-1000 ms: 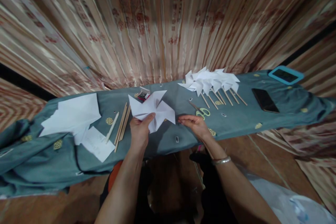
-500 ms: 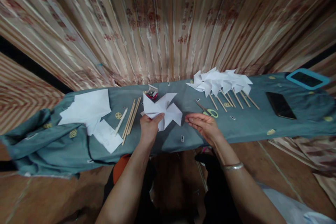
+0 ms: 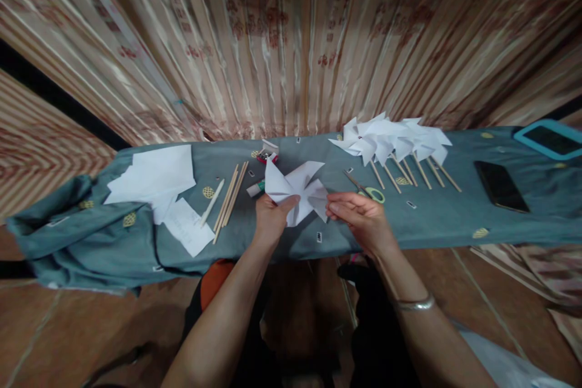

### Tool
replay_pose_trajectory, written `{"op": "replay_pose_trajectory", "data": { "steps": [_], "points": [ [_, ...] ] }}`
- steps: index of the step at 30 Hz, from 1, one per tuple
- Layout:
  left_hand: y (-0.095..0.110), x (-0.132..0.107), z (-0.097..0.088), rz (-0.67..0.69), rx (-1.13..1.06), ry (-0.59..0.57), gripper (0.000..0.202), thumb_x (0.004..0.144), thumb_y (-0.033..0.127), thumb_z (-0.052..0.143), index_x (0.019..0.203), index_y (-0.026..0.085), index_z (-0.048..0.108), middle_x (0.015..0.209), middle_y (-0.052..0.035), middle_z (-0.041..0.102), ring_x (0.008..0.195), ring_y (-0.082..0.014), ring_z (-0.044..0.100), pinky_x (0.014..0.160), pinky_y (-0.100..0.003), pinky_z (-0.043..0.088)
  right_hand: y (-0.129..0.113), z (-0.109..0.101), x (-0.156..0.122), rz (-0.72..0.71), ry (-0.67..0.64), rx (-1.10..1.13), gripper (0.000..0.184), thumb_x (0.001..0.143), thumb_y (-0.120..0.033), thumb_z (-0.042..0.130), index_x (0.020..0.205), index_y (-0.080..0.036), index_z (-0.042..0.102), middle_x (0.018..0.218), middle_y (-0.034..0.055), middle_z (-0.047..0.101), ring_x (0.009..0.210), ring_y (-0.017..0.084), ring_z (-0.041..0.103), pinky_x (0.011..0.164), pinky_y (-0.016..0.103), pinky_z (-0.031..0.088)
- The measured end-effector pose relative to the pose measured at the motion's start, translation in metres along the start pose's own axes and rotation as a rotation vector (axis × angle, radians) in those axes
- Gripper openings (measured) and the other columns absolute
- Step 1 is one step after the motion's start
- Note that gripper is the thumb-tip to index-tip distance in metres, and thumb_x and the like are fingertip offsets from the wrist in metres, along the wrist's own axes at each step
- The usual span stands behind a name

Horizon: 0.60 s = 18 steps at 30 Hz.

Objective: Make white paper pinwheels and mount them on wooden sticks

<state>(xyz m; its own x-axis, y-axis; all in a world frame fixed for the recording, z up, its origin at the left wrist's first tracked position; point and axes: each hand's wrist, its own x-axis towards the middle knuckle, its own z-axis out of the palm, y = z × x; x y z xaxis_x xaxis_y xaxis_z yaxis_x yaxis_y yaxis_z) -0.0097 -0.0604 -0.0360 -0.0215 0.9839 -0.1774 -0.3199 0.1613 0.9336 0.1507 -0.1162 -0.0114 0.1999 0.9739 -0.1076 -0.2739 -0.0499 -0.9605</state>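
Note:
A white paper pinwheel without a stick is held over the table in my left hand, thumb on top near its middle. My right hand is pinched closed at the pinwheel's right blade; anything between the fingertips is too small to make out. Just behind the pinwheel, a small open red box holds tiny items. A green-and-white tube lies partly hidden beside my left hand. Several wooden sticks lie to the left. Scissors with green handles rest beyond my right hand.
Several finished pinwheels on sticks lie at the back right. A black phone and a blue-framed tablet are farther right. White paper sheets, a written slip and a white pen-like stick lie left. A curtain hangs behind.
My right hand has come up to the pinwheel's right blade, closing the gap between them. The pinwheel has tilted slightly, and the green-and-white tube now shows. The view has shifted a little.

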Motion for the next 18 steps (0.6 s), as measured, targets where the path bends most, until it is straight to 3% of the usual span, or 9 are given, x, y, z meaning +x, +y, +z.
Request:
{"op": "replay_pose_trajectory", "data": {
  "steps": [5, 11, 16, 18],
  "points": [
    [-0.001, -0.003, 0.007, 0.011, 0.003, -0.043, 0.023, 0.053, 0.023, 0.08, 0.073, 0.013, 0.073, 0.069, -0.0005, 0.072, 0.058, -0.014, 0.06, 0.059, -0.026, 0.047, 0.003, 0.011, -0.003, -0.114, -0.01, -0.132, 0.023, 0.06, -0.036, 0.085, 0.075, -0.022, 0.075, 0.071, 0.0016, 0.073, 0.066, 0.016, 0.067, 0.067, 0.03, 0.056],
    [-0.003, -0.005, 0.01, 0.037, 0.054, -0.056, 0.022, 0.056, 0.022, 0.079, 0.076, 0.013, 0.074, 0.074, -0.0027, 0.073, 0.063, -0.0163, 0.063, 0.063, -0.027, 0.05, 0.006, 0.014, -0.008, -0.342, 0.005, -0.547, 0.006, 0.079, -0.027, 0.068, 0.082, -0.025, 0.073, 0.081, 0.0016, 0.074, 0.073, 0.018, 0.067, 0.075, 0.032, 0.055],
    [-0.002, -0.003, 0.009, 0.07, 0.082, -0.049, 0.022, 0.058, 0.022, 0.077, 0.078, 0.013, 0.075, 0.074, -0.0024, 0.073, 0.065, -0.0168, 0.064, 0.063, -0.026, 0.049, 0.0, 0.019, -0.018, -0.605, 0.024, -0.824, 0.015, 0.089, -0.022, 0.056, 0.091, -0.026, 0.07, 0.098, 0.004, 0.073, 0.096, 0.021, 0.067, 0.092, 0.037, 0.051],
    [-0.002, -0.004, 0.008, 0.073, 0.083, -0.049, 0.021, 0.059, 0.022, 0.077, 0.078, 0.014, 0.075, 0.075, -0.0023, 0.074, 0.065, -0.0168, 0.064, 0.063, -0.027, 0.049, -0.001, 0.02, -0.018, -0.68, 0.035, -0.877, 0.014, 0.088, -0.021, 0.056, 0.089, -0.025, 0.07, 0.114, 0.0063, 0.069, 0.11, 0.023, 0.063, 0.098, 0.042, 0.048]
  ]
}}
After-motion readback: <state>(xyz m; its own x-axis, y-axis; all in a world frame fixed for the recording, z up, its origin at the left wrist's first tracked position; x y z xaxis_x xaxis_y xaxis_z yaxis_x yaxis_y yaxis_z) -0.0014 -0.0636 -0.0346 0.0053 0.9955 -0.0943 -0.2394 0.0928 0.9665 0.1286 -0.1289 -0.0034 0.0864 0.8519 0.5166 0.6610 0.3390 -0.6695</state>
